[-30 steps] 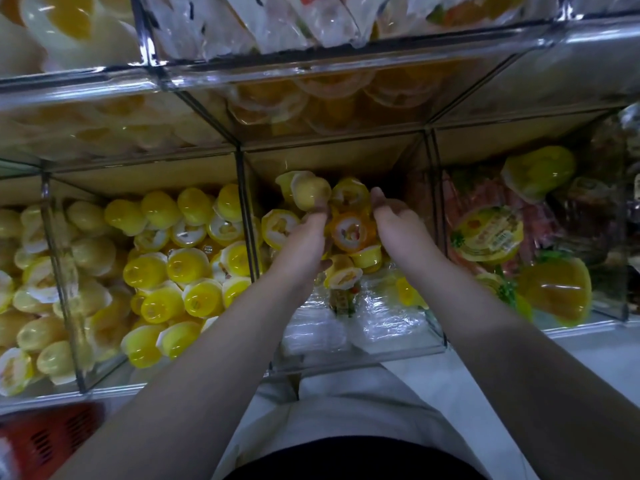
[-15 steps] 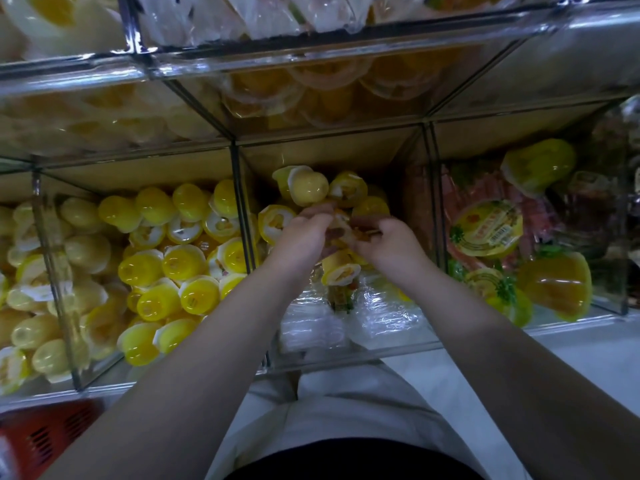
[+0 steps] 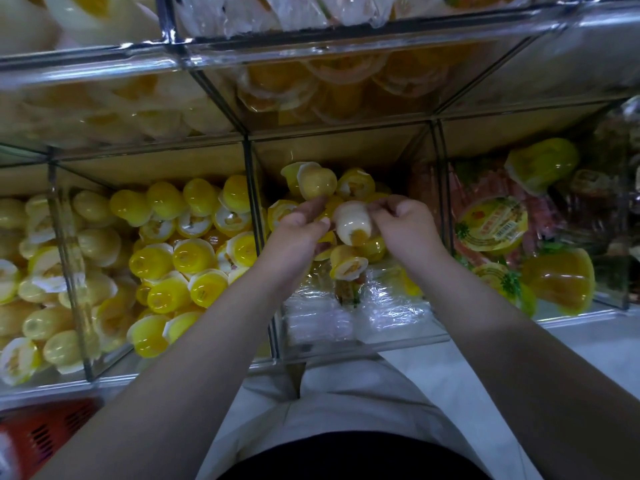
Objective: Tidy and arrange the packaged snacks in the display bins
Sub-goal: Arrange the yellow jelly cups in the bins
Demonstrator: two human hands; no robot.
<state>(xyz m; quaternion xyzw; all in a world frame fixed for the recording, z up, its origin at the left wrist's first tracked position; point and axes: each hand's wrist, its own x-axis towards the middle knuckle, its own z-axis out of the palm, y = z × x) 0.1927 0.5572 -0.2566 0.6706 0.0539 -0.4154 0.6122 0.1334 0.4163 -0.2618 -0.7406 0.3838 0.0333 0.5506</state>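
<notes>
Jelly cup point(image 3: 353, 225), pale w/ orange fruit, sits between both hands above the middle clear bin point(image 3: 363, 345), over clear-wrapped packs point(image 3: 391, 306) at the bin's front. Left hand point(image 3: 298, 233) fingers curl onto its left end, right hand point(image 3: 405, 225) fingers pinch its right edge. Behind: yellow cups point(image 3: 318, 183) piled at the back; left bin point(image 3: 180, 371) full of the same, upper bins point(image 3: 311, 39) beyond.

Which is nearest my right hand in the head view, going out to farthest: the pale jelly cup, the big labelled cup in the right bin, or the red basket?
1. The pale jelly cup, over the middle bin, in the grip of the right hand.
2. The labelled cup, in the right bin, past the divider.
3. The red basket, far lower left, below the bins.
</notes>
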